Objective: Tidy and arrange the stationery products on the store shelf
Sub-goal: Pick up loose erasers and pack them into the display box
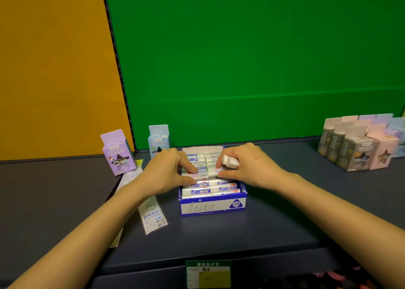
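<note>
A blue and white display box (213, 207) marked 2B stands on the dark shelf (241, 234), filled with rows of white wrapped erasers (223, 189). My left hand (168, 168) reaches into the box from the left, and its thumb and fingers pinch an eraser (198, 174) in the middle rows. My right hand (247, 164) is over the box's right side, holding two white erasers (230, 161) in its curled fingers while its fingertips touch a boxed eraser.
A purple carton (117, 154) and a light blue carton (158, 141) stand at the back left. Flat packets (152, 214) lie left of the box. Grey and pink cartons (359, 145) are grouped at the right. A green price tag (208, 274) hangs on the shelf's front edge.
</note>
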A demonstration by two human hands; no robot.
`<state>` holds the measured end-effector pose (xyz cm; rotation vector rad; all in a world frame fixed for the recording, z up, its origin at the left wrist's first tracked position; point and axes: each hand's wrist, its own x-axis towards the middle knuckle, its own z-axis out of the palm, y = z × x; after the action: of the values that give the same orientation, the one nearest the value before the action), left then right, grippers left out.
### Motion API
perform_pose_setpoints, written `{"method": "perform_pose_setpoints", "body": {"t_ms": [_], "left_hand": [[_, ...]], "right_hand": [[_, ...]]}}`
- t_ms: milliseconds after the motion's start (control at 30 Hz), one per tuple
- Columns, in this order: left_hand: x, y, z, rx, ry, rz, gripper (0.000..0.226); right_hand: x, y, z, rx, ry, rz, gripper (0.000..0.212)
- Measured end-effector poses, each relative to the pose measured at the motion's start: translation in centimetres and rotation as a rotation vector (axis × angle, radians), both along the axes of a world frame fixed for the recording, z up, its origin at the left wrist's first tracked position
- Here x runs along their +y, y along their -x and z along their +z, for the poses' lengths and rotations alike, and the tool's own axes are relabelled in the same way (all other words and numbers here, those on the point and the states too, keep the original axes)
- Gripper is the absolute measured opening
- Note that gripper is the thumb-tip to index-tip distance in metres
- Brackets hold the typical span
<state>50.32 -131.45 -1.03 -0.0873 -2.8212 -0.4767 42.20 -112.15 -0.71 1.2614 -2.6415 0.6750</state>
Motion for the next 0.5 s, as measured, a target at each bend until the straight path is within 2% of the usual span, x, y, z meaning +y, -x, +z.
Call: {"method": "perform_pose_setpoints", "body": {"t_ms": [367,500], "left_hand": [[0.47,-0.15,-0.01,0.052,0.133,0.02,0.025],[0.62,-0.44,0.12,0.044,0.175,0.01,0.023]], "right_hand": [[-0.13,0.15,0.31,0.11,-0.168,0.073,0.02],[0.16,0.11,0.75,0.083,-0.121,0.107,0.023]]}}
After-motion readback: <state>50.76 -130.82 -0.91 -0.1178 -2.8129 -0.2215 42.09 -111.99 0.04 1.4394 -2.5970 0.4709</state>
